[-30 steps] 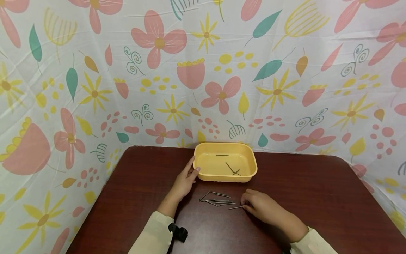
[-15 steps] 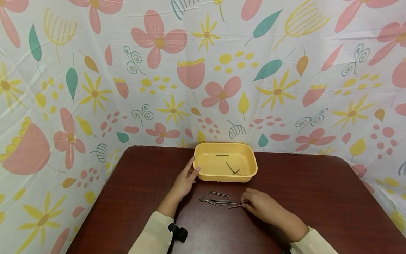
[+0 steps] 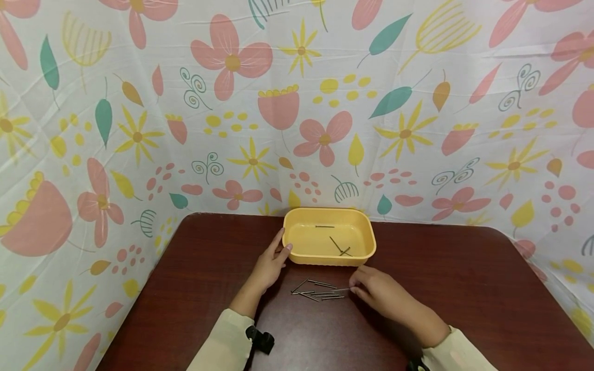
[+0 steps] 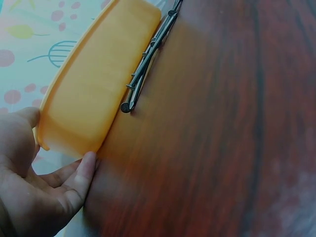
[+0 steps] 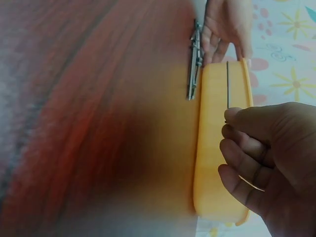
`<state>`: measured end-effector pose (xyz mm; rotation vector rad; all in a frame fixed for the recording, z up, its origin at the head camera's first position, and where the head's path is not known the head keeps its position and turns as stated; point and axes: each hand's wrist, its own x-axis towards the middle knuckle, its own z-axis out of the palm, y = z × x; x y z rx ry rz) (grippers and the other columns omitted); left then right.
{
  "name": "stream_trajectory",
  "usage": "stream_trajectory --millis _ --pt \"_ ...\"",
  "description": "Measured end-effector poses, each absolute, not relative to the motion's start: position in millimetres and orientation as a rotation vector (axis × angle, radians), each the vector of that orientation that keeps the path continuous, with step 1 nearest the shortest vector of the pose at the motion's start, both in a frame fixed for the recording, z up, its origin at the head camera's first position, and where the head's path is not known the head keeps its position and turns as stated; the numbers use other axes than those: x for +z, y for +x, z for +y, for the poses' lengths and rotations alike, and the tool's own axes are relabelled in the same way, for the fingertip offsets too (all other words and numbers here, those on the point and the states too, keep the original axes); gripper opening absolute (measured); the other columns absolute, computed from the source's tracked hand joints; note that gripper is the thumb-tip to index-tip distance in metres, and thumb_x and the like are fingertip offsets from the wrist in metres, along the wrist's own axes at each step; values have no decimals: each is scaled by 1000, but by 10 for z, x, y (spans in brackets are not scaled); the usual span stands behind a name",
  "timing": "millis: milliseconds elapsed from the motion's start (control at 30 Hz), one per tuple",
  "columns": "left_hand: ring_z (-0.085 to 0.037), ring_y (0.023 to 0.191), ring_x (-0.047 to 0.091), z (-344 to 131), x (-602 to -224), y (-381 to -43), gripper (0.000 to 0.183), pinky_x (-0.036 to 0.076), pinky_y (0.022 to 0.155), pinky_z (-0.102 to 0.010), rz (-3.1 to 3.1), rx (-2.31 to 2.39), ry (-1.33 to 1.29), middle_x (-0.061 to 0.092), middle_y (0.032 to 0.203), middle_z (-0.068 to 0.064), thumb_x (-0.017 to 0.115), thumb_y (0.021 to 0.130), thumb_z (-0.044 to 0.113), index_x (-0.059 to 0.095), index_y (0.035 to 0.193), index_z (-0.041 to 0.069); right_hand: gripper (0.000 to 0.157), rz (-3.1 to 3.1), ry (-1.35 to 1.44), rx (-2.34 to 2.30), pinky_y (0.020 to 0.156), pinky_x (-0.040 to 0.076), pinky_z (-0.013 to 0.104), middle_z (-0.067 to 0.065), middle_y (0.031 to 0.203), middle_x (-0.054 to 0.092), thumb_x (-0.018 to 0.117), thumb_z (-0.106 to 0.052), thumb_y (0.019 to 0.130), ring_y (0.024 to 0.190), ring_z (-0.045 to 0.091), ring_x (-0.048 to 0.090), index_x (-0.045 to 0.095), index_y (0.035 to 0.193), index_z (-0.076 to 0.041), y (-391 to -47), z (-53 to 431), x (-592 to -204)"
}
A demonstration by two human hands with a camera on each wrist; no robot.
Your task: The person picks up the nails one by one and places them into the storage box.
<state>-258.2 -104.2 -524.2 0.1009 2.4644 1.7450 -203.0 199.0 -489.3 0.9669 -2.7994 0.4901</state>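
A yellow plastic basin [image 3: 331,260] stands at the back of the table. My left hand [image 3: 268,268] holds its left end, with the thumb at the near corner and the fingers along the end wall. Between thumb and forefinger, my right hand [image 3: 387,296] pinches a long thin nail [image 5: 228,84] that points left. In the head view that hand is just in front of the basin's near right corner. Several loose nails [image 3: 322,284] lie in a small heap on the table, between the hands and before the basin. A few more nails [image 3: 325,226] lie inside the basin.
The dark red-brown table [image 3: 223,237] has rounded back corners. A flower-print cloth [image 3: 325,170] hangs right behind it and along the left side. A black strap mount [image 3: 261,340] sits on the left wrist.
The right hand has moved slightly away from me, toward the basin, carrying its nail from the near side of the heap up over its right end. The left hand and basin stay put.
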Motion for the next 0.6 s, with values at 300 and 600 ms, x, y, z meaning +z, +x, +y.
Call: stream_trajectory --millis 300,600 --pt "-23 117 60 -1048 -5240 -2581 64 53 88 -36 2460 1746 102 60 128 -6 47 93 63 20 150 50 12 -2668 835 505 69 49 24 -14 85 53 74 -16 86 78 -1 53 63 88 -23 -2109 1931 -4824" --pt "-22 116 60 -1043 -5248 -2590 62 54 87 -34 2479 1736 105 61 125 -6 47 94 61 20 149 50 9 -2646 670 552 69 51 27 -10 88 57 73 -18 87 76 3 54 64 89 -21 -2206 1888 -4787"
